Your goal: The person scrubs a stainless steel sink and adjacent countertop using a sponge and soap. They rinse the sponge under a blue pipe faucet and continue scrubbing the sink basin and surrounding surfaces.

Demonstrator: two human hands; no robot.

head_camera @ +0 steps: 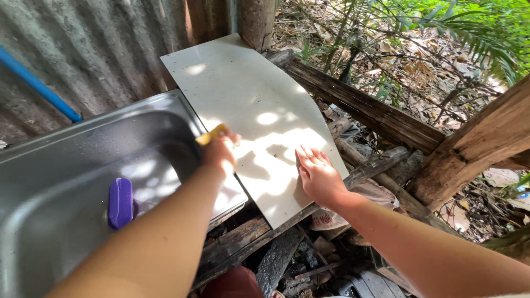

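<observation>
Head view
Left hand (220, 152): frame centre, fingers closed around a yellow sponge (210, 134), pressing it at the seam where sink meets board.
Right hand (317, 175): just right of centre, open, fingers together, palm flat on the board.
Board (243, 94): pale, thin, smooth sheet with a curved right edge, speckled with small dark spots and dappled with sunlight; it runs from top centre down to the middle and overlaps the sink's right rim.
Sink (66, 165): brushed stainless steel, wet, filling the left half.
Purple brush (120, 202): rounded plastic, lying in the sink, lower left.
Wall (94, 49): corrugated grey metal, upper left, crossed by a blue pipe (38, 85).
Beams (364, 107): rough, weathered wood, right side.
</observation>
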